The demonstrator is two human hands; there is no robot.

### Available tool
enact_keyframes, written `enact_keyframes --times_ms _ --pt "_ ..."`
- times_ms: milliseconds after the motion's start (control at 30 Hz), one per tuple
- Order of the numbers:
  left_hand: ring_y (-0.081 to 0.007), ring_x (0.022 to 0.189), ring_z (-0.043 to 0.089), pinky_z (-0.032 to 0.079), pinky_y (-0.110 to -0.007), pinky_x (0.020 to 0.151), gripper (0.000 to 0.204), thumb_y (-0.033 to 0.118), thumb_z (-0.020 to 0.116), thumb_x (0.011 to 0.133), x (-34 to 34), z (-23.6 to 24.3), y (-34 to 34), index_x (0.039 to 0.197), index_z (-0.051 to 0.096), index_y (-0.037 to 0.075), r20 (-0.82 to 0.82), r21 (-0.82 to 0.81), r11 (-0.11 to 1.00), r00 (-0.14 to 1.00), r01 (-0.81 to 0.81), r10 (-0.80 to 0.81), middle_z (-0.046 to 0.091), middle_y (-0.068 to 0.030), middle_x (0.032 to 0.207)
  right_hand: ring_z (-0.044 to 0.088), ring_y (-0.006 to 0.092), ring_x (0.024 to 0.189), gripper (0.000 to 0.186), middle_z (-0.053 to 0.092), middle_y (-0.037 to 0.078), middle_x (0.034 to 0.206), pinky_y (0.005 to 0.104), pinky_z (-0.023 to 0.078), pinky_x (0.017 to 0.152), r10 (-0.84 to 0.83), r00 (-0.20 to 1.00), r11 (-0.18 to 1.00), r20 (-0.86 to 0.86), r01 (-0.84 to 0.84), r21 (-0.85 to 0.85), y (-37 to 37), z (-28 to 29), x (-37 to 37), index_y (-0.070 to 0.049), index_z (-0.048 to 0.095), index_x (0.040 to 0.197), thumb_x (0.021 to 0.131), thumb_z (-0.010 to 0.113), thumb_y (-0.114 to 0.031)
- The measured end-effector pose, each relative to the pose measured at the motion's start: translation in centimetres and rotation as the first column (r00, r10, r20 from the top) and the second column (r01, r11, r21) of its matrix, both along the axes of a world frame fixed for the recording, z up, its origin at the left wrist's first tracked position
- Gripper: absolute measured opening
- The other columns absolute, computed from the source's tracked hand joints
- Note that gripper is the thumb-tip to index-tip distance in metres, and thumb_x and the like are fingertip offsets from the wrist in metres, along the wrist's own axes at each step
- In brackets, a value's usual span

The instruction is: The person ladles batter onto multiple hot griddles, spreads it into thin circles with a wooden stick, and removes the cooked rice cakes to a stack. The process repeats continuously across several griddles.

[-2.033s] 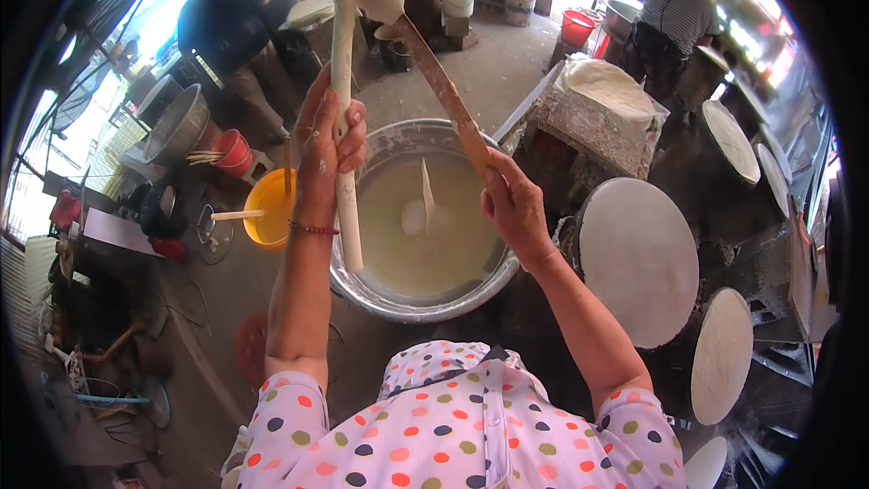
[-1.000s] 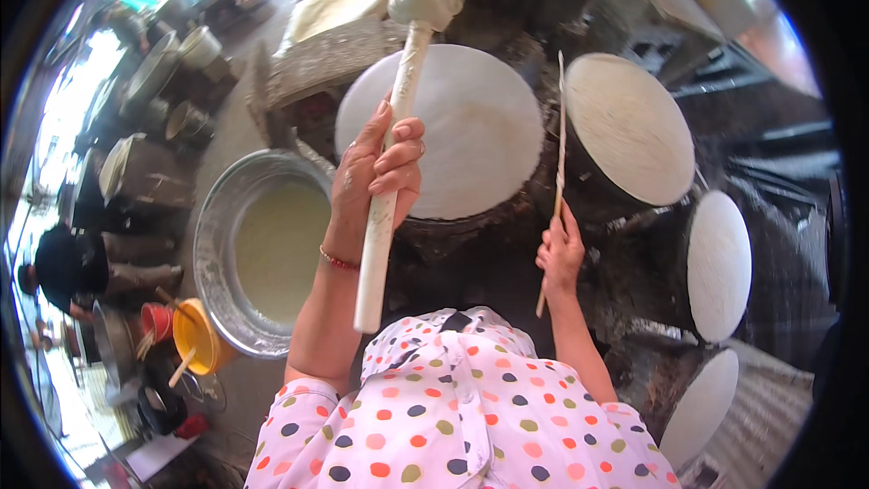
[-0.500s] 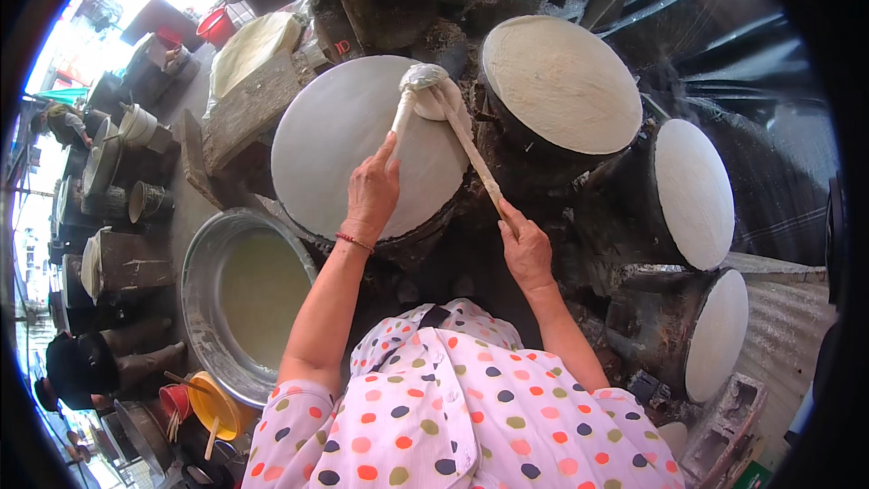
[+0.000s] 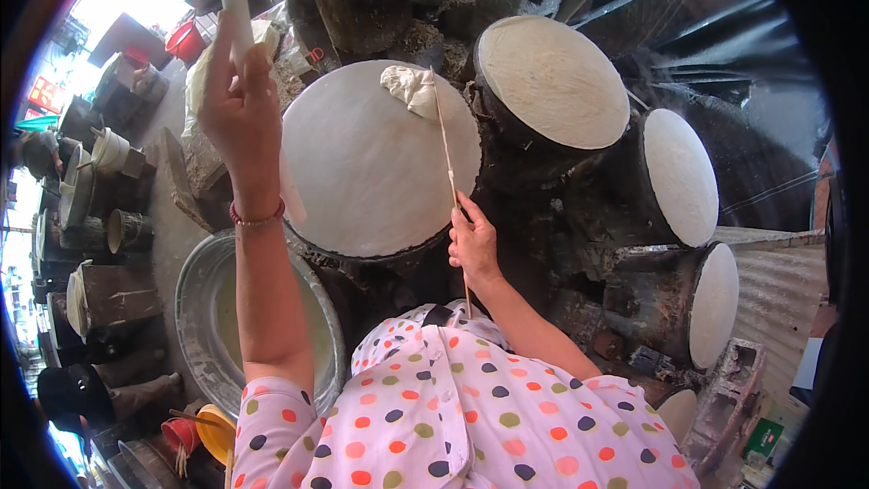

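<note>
Stick (image 4: 450, 172) in right hand (image 4: 475, 244) points forward, long axis leaning left

Large, round, pale-grey flat plate (image 4: 358, 181) carries one wet, cream-white batter lump (image 4: 410, 91), toward its far right edge. Just right of the plate: sooty black round drum (image 4: 520, 139), cream-coloured circular sheet (image 4: 554, 81) covering its top. Farther right of the plate: second dark cylindrical drum (image 4: 618, 188), topped by a white round disc (image 4: 682, 178). Well left of the plate: dusty grey floor (image 4: 166, 228); small, grey, open-topped cylindrical bucket (image 4: 134, 231) on it.
</note>
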State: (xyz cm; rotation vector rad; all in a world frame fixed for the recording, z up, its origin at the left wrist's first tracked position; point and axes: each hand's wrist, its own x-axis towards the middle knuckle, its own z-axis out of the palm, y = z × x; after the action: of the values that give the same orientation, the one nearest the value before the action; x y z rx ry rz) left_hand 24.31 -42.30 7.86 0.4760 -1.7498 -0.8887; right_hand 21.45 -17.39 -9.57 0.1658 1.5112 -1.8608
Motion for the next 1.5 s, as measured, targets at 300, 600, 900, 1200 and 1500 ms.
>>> enact_keyframes --times_ms 300,600,900,1200,1500 --pt "-0.0012 0.047 0.045 0.035 -0.017 0.037 0.05 0.005 0.055 0.093 8.3 -9.5 7.3 0.141 0.042 0.014 -0.066 0.721 0.644 0.951 0.255 -0.302 0.053 0.0019 0.068 0.033 0.0036 0.043 0.04 0.04 -0.004 0.063 0.0195 0.03 0.037 0.082 0.992 0.993 0.094 -0.089 0.077 -5.5 1.0 0.7 -0.023 0.045 0.137 0.098 0.051 -0.025" --pt "-0.003 0.049 0.044 0.036 -0.019 0.038 0.05 0.01 0.055 0.095 9.0 -11.5 9.2 0.142 0.04 0.018 -0.275 0.737 0.549 0.917 0.394 -0.29 0.05 0.0019 0.07 0.065 0.0293 0.088 0.038 0.067 0.016 0.103 0.0403 0.049 0.075 0.545 0.083 0.827 -0.834 0.107 0.552 -1.8 -0.1 -6.9 -0.011 0.055 0.13 0.091 0.056 -0.013" --pt "-0.0044 0.046 0.043 0.034 -0.02 0.036 0.047 0.013 0.054 0.096 10.5 -12.0 7.8 0.141 0.039 0.016 -0.443 0.786 0.437 0.891 0.437 -0.095 0.052 -0.0011 0.071 0.048 0.0106 0.045 0.036 0.053 0.0 0.061 0.0272 0.042 0.041 0.586 0.745 0.783 -0.318 -0.419 0.46 -8.7 1.2 -4.3 -0.016 0.054 0.131 0.095 0.051 -0.018" --pt "-0.0042 0.047 0.041 0.034 -0.018 0.038 0.042 0.018 0.05 0.099 13.3 -11.5 5.8 0.139 0.038 0.018 -0.431 0.801 0.49 0.899 0.344 0.074 0.052 -0.0024 0.077 0.067 0.0245 0.097 0.035 0.067 0.015 0.109 0.033 0.051 0.083 0.549 0.633 0.772 -0.546 -0.135 0.621 -4.9 0.6 -10.5 -0.009 0.058 0.125 0.091 0.056 -0.015" --pt "-0.0041 0.048 0.041 0.035 -0.017 0.038 0.04 0.019 0.049 0.099 15.0 -12.1 5.4 0.137 0.037 0.018 -0.406 0.82 0.501 0.898 0.275 0.171 0.05 -0.0029 0.078 0.061 0.017 0.077 0.035 0.069 0.012 0.101 0.0309 0.051 0.068 0.594 0.099 0.785 -0.798 -0.288 0.548 -6.7 0.5 -6.2 -0.012 0.058 0.127 0.092 0.056 -0.019"
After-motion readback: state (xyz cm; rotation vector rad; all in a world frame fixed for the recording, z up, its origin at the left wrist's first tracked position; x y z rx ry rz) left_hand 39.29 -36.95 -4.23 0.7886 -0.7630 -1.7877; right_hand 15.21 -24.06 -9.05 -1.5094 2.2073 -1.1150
